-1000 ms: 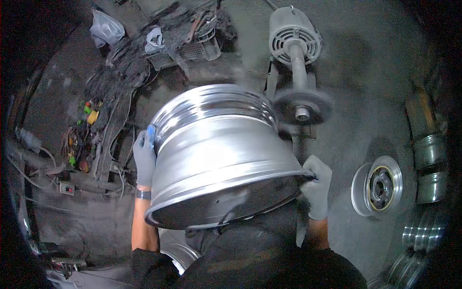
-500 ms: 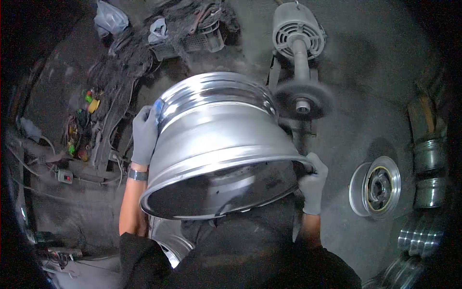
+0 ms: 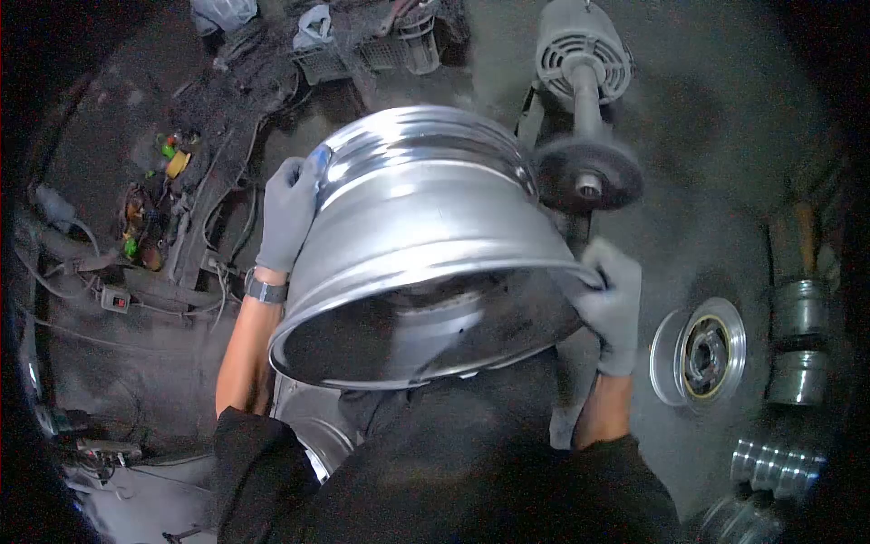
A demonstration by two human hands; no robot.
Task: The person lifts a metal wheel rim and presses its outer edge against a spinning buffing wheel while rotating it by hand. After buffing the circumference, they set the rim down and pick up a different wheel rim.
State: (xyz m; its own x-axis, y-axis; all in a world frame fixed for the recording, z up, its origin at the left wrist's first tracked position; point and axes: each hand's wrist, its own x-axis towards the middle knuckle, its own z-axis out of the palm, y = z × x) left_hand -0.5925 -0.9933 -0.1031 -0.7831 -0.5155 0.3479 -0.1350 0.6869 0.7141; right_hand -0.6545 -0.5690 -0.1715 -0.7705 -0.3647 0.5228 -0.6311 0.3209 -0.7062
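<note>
A large silver wheel rim (image 3: 421,213) is held up in front of my body, tilted so its dark hollow side faces me. Its far band is mirror-bright, while the middle of the barrel looks duller. My left hand (image 3: 292,208), in a grey glove, grips the far left edge, with a bit of blue showing at the fingertips. On the near right lip, my gloved right hand (image 3: 612,299) is closed round the edge. Just beyond the rim, to the right, a dark round buffing wheel (image 3: 589,177) sits on the shaft of a grey motor (image 3: 584,54).
Another wheel rim (image 3: 702,354) stands on the floor to the right, and several more rims (image 3: 797,308) line the right side. Cables and a small switch box (image 3: 115,298) lie at left. A dusty plastic basket (image 3: 362,59) is at the back.
The wheel rim has shifted slightly up and to the right in view, both hands moving with it. The camera view has also shifted, and the right hand is slightly blurred.
</note>
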